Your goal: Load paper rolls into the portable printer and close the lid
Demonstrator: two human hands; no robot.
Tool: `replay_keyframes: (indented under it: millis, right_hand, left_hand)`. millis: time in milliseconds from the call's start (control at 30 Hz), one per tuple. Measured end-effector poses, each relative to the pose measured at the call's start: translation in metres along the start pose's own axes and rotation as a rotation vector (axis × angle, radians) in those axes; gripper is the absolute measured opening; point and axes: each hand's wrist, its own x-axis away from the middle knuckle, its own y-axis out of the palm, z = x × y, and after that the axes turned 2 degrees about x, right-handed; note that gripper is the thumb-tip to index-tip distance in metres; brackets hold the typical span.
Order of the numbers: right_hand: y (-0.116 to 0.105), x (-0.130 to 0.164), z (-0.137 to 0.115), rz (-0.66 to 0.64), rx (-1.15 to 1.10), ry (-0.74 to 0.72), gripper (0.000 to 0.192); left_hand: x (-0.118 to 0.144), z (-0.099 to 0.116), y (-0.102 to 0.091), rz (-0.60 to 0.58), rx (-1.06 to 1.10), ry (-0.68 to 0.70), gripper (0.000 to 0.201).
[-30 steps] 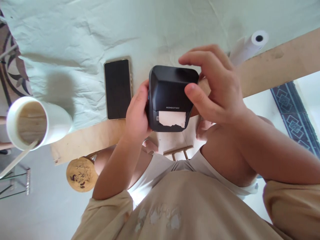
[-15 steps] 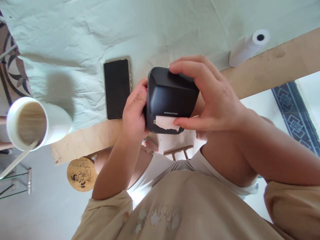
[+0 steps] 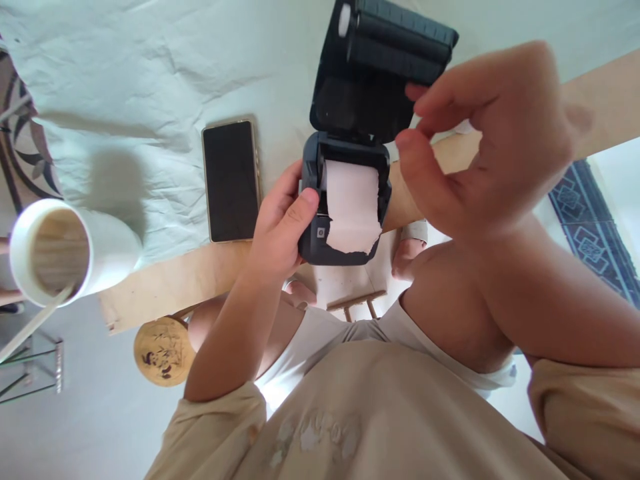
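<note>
A small black label printer [image 3: 313, 250] is gripped at its left side by my left hand [image 3: 285, 230], the thumb on its edge. Its lid [image 3: 365, 107] stands raised, with a black roller [image 3: 395, 50] on the inner face. White paper [image 3: 354, 207] lies in the printer's bay, its torn end hanging over the front. Beside the lid's right edge is my right hand [image 3: 493, 140], somewhat blurred. Its thumb and forefinger are bent with a gap between them and nothing visible in it.
A phone [image 3: 230, 180] lies on the pale cloth [image 3: 165, 60] left of the printer. Further left stands a white cup [image 3: 113, 250] of brown liquid with a stirring stick [image 3: 37, 323]. Below the wooden table edge [image 3: 165, 290] is a round stool [image 3: 165, 350].
The printer's lid has swung up, exposing the paper inside. My right hand has moved off the front of the printer, up and to the right, and now covers most of the white paper roll.
</note>
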Motion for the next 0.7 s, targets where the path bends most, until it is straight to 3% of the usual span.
replay_keyframes:
  millis: [200, 367, 500, 633, 700]
  right_hand:
    - [0.002, -0.001, -0.01, -0.42, 0.044, 0.032, 0.027]
    - [-0.003, -0.003, -0.017, -0.611, 0.086, 0.095, 0.021]
    - [-0.005, -0.004, -0.017, -0.608, -0.032, 0.183, 0.015]
    - [-0.013, -0.008, -0.01, -0.555, -0.599, 0.363, 0.025]
    - [-0.015, -0.011, -0.003, -0.469, -0.811, 0.498, 0.031]
  left_hand:
    - [0.0, -0.009, -0.011, -0.109, -0.097, 0.107, 0.047]
    - [0.001, -0.002, -0.008, -0.065, -0.143, 0.075, 0.044]
    - [0.002, 0.004, -0.001, -0.01, -0.128, 0.016, 0.039]
    - [-0.001, 0.004, 0.001, 0.067, -0.031, -0.024, 0.035]
    - [-0.002, 0.004, 0.002, 0.145, 0.005, -0.058, 0.029]
